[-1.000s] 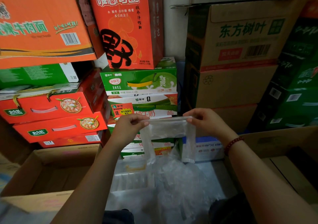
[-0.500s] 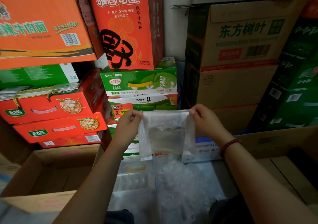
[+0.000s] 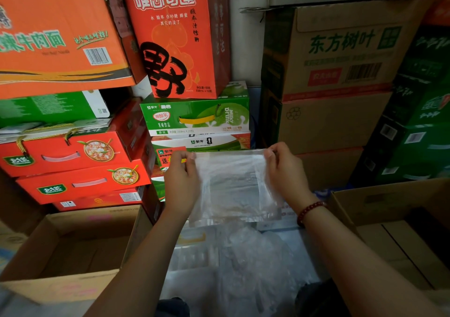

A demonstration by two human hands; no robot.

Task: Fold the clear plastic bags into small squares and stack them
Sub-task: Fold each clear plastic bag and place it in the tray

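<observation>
A clear plastic bag (image 3: 232,185) hangs flat and upright in front of me, stretched between both hands at chest height. My left hand (image 3: 181,182) pinches its upper left corner. My right hand (image 3: 286,170) pinches its upper right corner. Its lower edge ends just above a loose heap of crumpled clear bags (image 3: 246,263) lying on the surface below. Left of the heap lie flat, folded clear bags (image 3: 192,255).
Stacked cartons wall in the space: orange and red boxes (image 3: 73,156) at left, green drink boxes (image 3: 194,117) straight ahead, brown cartons (image 3: 336,73) at right. An open cardboard box (image 3: 70,246) stands at lower left, another open box (image 3: 399,221) at lower right.
Both hands have lifted the bag and pulled it wide. It now hangs as a full flat sheet instead of a narrow folded strip with dangling ends.
</observation>
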